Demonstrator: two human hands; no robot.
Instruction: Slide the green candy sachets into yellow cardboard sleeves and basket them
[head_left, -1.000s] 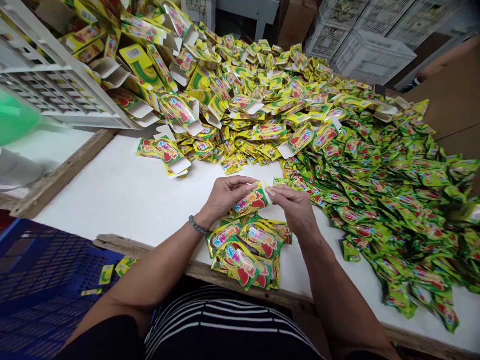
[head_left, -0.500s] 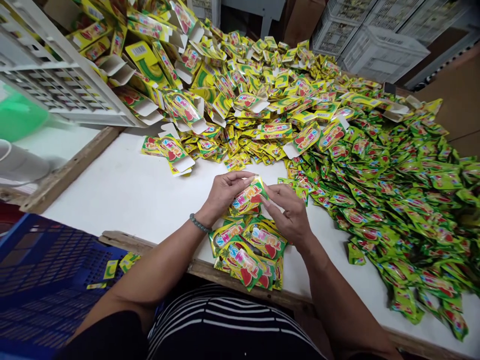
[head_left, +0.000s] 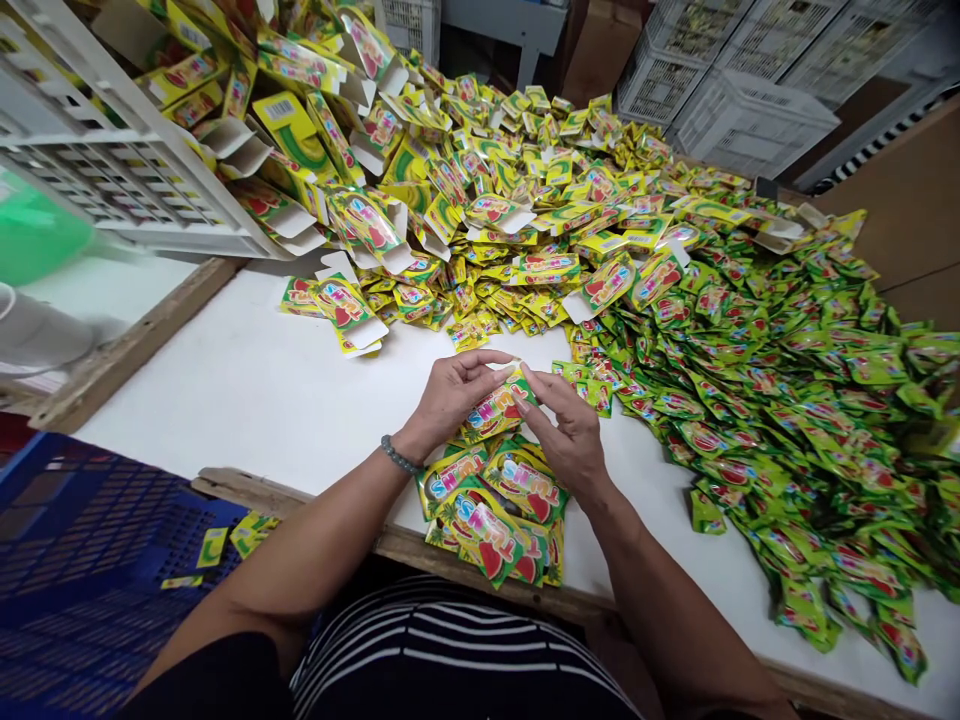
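Note:
Between my hands is a small yellow-and-green printed box (head_left: 491, 410) with a watermelon picture and colourful lettering, tilted, its white end edge at the top. My left hand (head_left: 457, 395), with a bead bracelet on the wrist, pinches it from the left near that end. From the right, my right hand (head_left: 566, 425) has its thumb and fingers on the same end. Just below, a small heap of similar printed packs (head_left: 491, 515) lies at the table's front edge. My fingers partly cover the box's end.
Open-ended printed boxes (head_left: 367, 225) spill from a tipped white crate (head_left: 150, 190) at the left. Yellow sachets (head_left: 540, 305) lie mid-table, and a large heap of green sachets (head_left: 750, 420) covers the right. A blue basket (head_left: 90, 560) stands lower left; white crates (head_left: 750, 120) are behind.
The view has shifted slightly. My right thumb and fingers have moved up and in to the box's top end, closer to my left fingers. The heap below looks the same.

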